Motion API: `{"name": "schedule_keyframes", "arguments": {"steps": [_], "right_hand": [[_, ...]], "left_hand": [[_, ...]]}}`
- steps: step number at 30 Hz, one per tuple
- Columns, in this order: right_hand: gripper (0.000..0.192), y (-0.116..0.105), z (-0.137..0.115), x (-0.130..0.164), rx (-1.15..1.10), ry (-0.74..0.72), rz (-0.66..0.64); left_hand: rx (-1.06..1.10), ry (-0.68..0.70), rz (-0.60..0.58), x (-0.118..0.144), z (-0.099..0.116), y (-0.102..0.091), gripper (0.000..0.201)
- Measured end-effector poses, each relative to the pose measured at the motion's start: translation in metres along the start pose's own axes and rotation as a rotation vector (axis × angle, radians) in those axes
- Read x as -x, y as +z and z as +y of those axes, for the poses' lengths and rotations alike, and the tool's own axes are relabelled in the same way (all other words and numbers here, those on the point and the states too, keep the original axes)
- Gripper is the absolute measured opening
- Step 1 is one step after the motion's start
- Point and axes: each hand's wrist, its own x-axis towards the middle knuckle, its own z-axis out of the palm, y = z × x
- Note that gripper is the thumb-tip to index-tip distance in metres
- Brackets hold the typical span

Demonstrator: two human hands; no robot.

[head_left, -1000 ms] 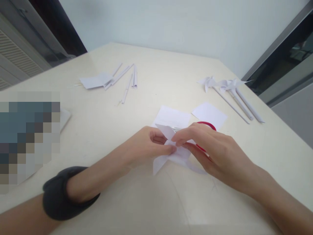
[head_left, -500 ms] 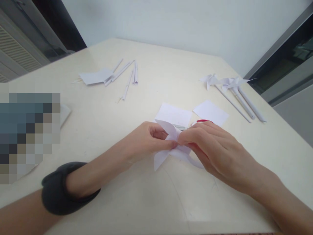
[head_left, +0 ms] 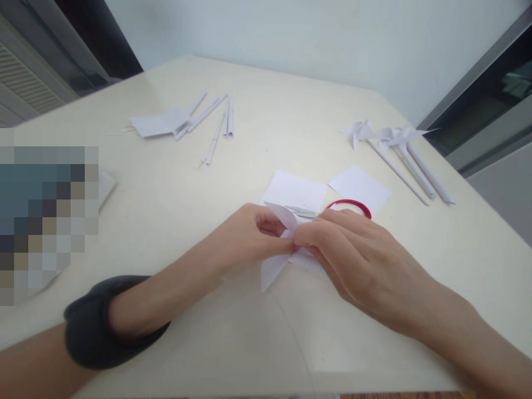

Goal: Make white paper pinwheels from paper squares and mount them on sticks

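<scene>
Both hands meet at the middle of the table (head_left: 174,194) over a white paper pinwheel head (head_left: 277,260). Left hand (head_left: 249,238) pinches the folded paper from one side, fingers bent shut on it. Right hand (head_left: 357,260) presses down on the same paper from the other side, fingertips closed on its middle. One paper flap stands up between the hands and another pointy flap sticks out toward the near edge — so the folding looks partly done, but no stick is on it yet.

Just behind the hands lie scissors with a red handle (head_left: 351,205) on two white paper squares (head_left: 297,191). Far to the right lie finished pinwheels on sticks (head_left: 393,144). Far to the left lie rolled paper sticks (head_left: 216,124) and another paper piece (head_left: 155,123) — these look like parts not used yet.
</scene>
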Motion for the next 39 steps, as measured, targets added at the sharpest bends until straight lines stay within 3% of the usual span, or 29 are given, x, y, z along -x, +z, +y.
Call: {"name": "schedule_keyframes", "arguments": {"steps": [7,14,19,23,33,39], "right_hand": [[0.028,-0.007,-0.006,-0.008,0.071,-0.032,-0.023],[0.026,0.001,-0.009,-0.010,0.116,-0.054,-0.001],[0.016,-0.004,0.001,-0.003,-0.055,0.057,-0.057],[0.011,-0.012,0.010,0.002,-0.131,0.188,0.011],[0.017,0.000,0.010,-0.001,-0.074,0.148,0.012],[0.020,0.003,0.010,0.000,-0.042,0.146,0.039]], "left_hand": [[-0.027,-0.019,0.035,-0.006,-0.008,0.000,0.002],[0.018,-0.057,0.018,0.000,-0.001,0.002,0.009],[0.067,-0.098,0.067,0.004,0.002,0.002,0.009],[0.065,-0.056,0.076,0.003,0.002,0.000,0.012],[0.040,0.018,0.062,0.004,0.003,0.003,0.019],[0.017,-0.005,0.065,0.004,0.004,0.001,0.008]]}}
